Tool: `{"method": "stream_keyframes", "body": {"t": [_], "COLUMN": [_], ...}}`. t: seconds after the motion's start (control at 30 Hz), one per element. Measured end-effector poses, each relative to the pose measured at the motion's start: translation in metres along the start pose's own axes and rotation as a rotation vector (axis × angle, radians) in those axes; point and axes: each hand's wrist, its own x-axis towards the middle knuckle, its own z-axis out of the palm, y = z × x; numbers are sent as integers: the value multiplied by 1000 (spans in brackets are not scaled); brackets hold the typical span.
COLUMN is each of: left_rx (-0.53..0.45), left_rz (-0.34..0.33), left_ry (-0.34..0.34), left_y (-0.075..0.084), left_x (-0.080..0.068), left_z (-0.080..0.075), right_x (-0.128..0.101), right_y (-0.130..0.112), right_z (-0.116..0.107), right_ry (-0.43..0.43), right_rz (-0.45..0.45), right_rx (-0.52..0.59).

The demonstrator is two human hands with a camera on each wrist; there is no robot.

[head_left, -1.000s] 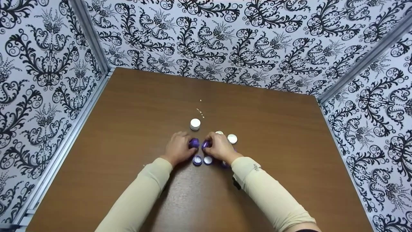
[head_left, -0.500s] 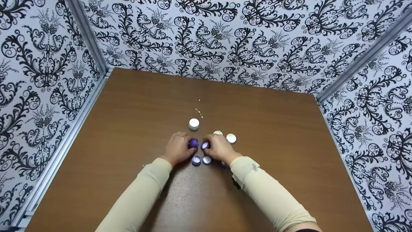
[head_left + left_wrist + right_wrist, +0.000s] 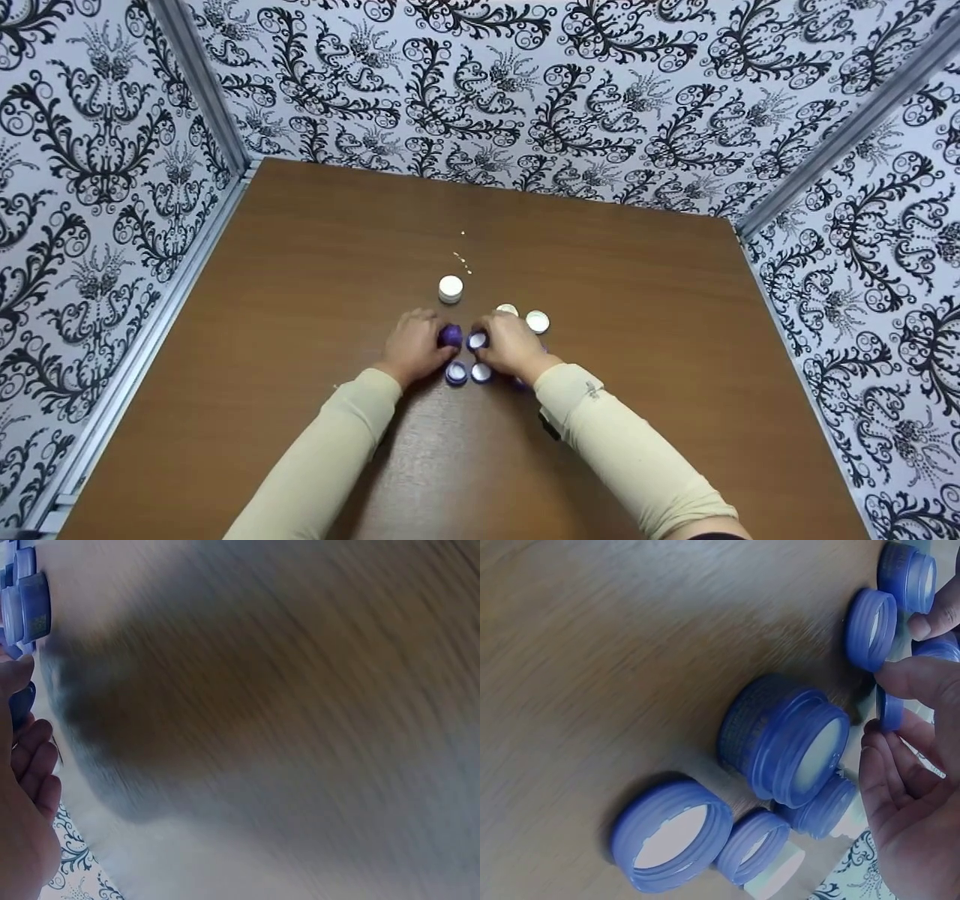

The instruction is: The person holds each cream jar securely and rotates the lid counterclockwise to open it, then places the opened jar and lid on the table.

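My left hand (image 3: pixel 415 346) grips a small purple jar (image 3: pixel 451 336) between thumb and fingers; much of the jar is hidden by the hand. Just to its right, my right hand (image 3: pixel 511 345) pinches a purple screw lid (image 3: pixel 477 341), its white inside turned up toward the head camera. In the right wrist view the lid (image 3: pixel 889 709) shows edge-on between thumb and fingers. Jar and lid stand a small gap apart. Nearer the person, an open purple jar (image 3: pixel 456 373) rests beside another upturned purple lid (image 3: pixel 481 373).
Beyond the hands stands a white jar (image 3: pixel 450 289), with pale crumbs (image 3: pixel 461 259) behind it. A white lid (image 3: pixel 537 322) lies right of the right hand. Beneath the right wrist sit a large open purple jar (image 3: pixel 787 742) and a large purple lid (image 3: pixel 672 836). Patterned walls (image 3: pixel 495 97) enclose the table.
The right hand's fingers have tilted the purple lid, so its white inside now shows where its purple outside showed before. The left hand keeps its grip on the jar in nearly the same place.
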Motion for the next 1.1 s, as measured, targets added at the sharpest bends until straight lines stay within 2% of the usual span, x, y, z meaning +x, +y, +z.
{"method": "stream_keyframes", "body": {"t": [0.77,0.93,1.1], "left_rx": [61,65,87], "left_rz": [47,46,41], "left_ry": [-22,-26,-29], "left_y": [-1,0,-1], "left_x": [1,0,1], "left_z": [2,3,5], "right_x": [1,2,2], "right_y": [0,-2,0], "right_z": [-4,-5,-5], "right_ry": [-43,-47,-37], "right_rz": [-1,-26,-22], "right_rx": [-37,-74,-57]}}
